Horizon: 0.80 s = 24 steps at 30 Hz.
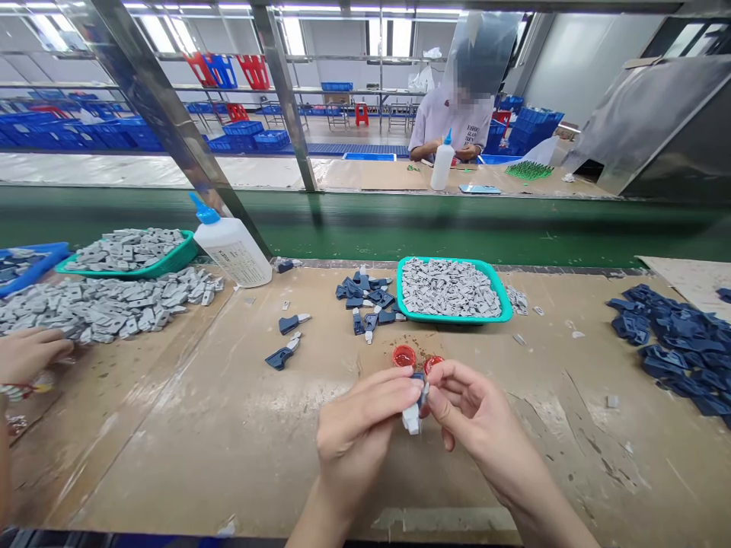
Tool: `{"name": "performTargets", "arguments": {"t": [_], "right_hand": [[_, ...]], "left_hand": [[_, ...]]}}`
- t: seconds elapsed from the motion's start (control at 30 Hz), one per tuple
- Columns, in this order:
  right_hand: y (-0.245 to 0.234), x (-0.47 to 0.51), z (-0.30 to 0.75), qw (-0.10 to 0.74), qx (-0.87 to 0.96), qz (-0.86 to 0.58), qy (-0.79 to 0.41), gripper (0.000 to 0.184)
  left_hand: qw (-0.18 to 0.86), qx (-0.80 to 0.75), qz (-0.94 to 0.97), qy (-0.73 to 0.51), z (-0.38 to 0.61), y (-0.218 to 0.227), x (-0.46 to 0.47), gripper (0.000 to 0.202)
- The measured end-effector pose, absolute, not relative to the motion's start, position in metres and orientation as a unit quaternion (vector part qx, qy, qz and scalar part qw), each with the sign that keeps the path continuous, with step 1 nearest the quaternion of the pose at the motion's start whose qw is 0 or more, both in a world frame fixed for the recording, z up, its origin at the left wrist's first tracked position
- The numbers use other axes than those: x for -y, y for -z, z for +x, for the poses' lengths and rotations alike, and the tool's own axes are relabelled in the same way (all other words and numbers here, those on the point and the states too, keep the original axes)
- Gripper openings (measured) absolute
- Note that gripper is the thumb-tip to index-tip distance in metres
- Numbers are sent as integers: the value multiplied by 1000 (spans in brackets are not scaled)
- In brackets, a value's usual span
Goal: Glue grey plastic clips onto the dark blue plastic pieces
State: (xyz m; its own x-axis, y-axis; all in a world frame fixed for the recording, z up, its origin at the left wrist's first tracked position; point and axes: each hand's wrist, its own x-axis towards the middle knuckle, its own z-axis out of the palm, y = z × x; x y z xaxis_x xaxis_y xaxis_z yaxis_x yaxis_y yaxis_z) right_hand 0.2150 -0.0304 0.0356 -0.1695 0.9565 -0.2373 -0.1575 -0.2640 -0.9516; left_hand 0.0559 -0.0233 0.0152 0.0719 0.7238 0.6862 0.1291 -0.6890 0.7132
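Note:
My left hand (357, 430) and my right hand (474, 415) meet low in the middle of the view, both pinched on one small part (413, 411) with a dark blue top and a white lower end. Just beyond my fingertips sit two small red caps (404, 355) on the cardboard. Farther back stands a teal tray (454, 317) heaped with small grey pieces, and to its left lies a loose cluster of blue-and-white parts (365, 297). Two more such parts (284, 354) lie apart on the left.
A white squeeze bottle with a blue tip (231, 243) leans behind a grey pile (97, 304) and a second teal tray (129, 266). Dark blue parts (674, 342) are heaped at the right. Another person's hand (28, 354) rests at the left edge. Across the green conveyor (365, 224) sits a person.

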Motion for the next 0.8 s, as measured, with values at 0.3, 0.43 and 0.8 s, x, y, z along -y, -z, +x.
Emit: {"name": "performTargets", "arguments": {"t": [0.3,0.43,0.8], "right_hand": [[-36,25,209,442,399,-441,-672,31],[-32,26,202,469,374,-434,-672,32],[-36,25,196,457,406,-435,-661,33]], "left_hand": [[316,-289,713,-555,44,-20,9,49],[330,-325,674,-575,50,-14,15,46],[535,-405,515,-534,63,-4,28,54]]}}
